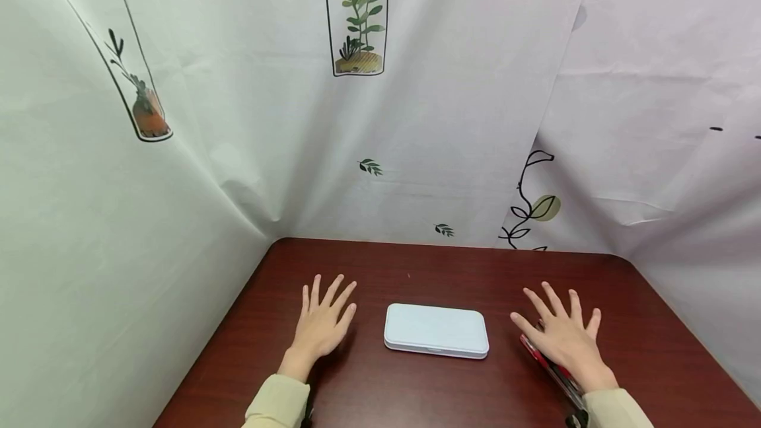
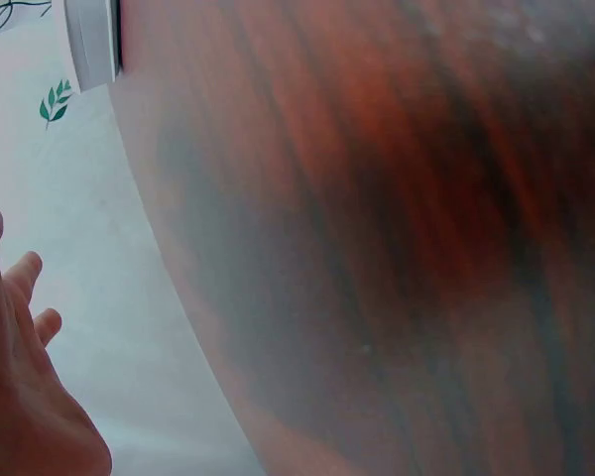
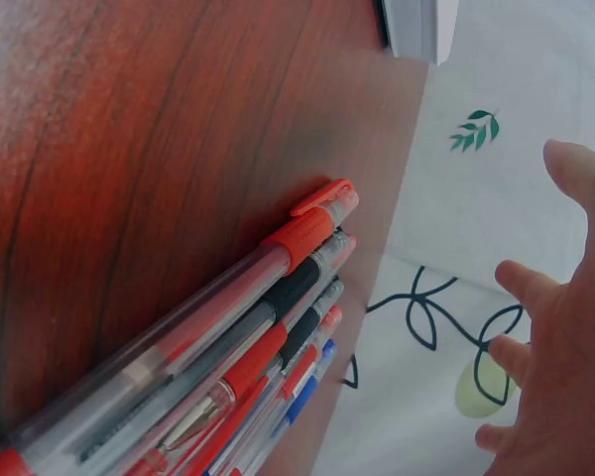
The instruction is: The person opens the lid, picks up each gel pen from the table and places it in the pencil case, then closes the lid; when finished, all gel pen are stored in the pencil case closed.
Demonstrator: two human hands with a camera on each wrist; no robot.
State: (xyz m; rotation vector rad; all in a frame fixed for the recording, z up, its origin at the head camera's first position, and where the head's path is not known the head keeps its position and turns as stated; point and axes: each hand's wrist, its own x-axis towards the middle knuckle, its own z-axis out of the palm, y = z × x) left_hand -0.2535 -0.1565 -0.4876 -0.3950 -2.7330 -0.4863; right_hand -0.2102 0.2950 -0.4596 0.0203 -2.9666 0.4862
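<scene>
A closed white case [image 1: 436,330], shaped like a flat pencil box, lies on the table between the two hands. My left hand [image 1: 322,327] is held out to the left of it, fingers spread and empty. On the other side my right hand [image 1: 565,335], likewise spread and holding nothing, hovers over several pens. In the right wrist view those pens [image 3: 307,238] lie side by side on the wood, with clear barrels and red, black and blue parts. The right hand [image 3: 560,327] shows at that view's edge, apart from them. The left wrist view catches part of the left hand [image 2: 25,377].
The dark red-brown wooden table [image 1: 368,276] has rounded far corners. Behind it and along the left hangs a white cloth [image 1: 440,117] printed with plants, meeting the table's far edge. A small dark thing [image 1: 308,415] shows beside the left sleeve.
</scene>
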